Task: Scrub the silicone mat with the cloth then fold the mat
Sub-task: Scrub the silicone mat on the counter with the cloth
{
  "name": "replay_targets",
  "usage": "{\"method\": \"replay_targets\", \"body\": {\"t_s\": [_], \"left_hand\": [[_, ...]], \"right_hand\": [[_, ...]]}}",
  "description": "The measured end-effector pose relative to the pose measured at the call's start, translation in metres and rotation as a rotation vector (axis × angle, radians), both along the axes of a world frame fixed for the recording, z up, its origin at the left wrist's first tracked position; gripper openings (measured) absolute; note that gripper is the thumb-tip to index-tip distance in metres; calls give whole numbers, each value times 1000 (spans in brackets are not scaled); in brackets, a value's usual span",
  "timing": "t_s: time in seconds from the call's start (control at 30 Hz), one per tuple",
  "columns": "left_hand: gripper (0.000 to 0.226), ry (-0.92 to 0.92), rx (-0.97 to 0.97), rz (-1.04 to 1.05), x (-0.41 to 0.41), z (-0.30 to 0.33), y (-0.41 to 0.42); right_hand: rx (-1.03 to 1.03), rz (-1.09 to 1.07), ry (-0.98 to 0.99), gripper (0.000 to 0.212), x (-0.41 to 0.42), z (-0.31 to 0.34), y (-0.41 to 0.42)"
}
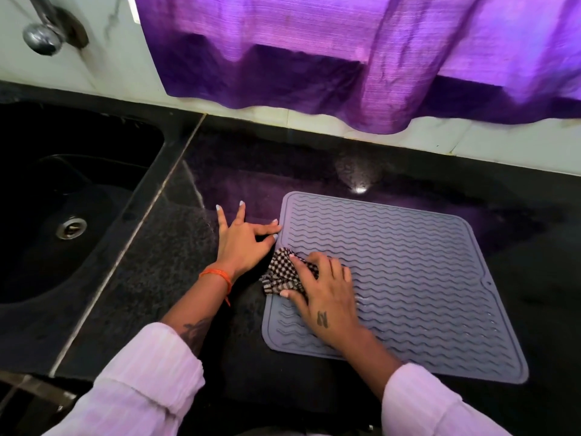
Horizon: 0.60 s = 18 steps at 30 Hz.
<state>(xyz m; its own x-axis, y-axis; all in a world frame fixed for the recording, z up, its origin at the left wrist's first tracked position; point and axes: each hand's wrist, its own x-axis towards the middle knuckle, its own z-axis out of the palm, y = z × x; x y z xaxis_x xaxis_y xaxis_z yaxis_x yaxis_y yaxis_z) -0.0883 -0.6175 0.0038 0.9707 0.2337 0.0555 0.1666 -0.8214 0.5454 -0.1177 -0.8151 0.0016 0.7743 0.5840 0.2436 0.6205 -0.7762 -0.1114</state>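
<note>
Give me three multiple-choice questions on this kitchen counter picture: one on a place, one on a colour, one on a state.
1. Where is the checked cloth?
A. in the sink
B. on the mat's left edge
C. on the curtain

2. What colour is the curtain?
A. purple
B. green
C. white

3. How does the silicone mat lie?
A. rolled
B. folded
C. flat

B: the right hand presses the cloth there.
A: purple fabric hangs above the counter.
C: the whole ribbed face shows, while the left hand touches its edge.
</note>
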Motion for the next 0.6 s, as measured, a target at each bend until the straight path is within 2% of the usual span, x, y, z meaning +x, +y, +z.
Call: {"method": "replay_targets", "body": {"t_s": [0.07, 0.17, 0.23, 0.3, 0.37, 0.43, 0.5, 0.6], "left_hand": [[28, 3, -8, -1, 0, 0, -1], [28, 9, -21, -6, -1, 0, 0], [29, 10, -40, -5, -1, -1, 0], [30, 12, -32, -11, 0, 0, 0], [31, 19, -21, -22, -1, 1, 0], [30, 25, -17, -28, 0, 3, 1], [29, 30, -4, -33, 1, 4, 2], [28, 34, 25, -31, 2, 6, 2]], "right_hand": [[-4, 71, 77, 58, 15, 3, -1], [79, 164, 327, 71, 44, 19, -4], [116, 104, 251, 70, 56, 23, -5], [30, 21, 67, 64, 59, 19, -6], [-75, 22, 7, 62, 57, 9, -6], [-121, 93, 60, 65, 65, 12, -8], [-72, 137, 141, 69, 82, 22, -7], [-111, 126, 34, 59, 86, 18, 0]]}}
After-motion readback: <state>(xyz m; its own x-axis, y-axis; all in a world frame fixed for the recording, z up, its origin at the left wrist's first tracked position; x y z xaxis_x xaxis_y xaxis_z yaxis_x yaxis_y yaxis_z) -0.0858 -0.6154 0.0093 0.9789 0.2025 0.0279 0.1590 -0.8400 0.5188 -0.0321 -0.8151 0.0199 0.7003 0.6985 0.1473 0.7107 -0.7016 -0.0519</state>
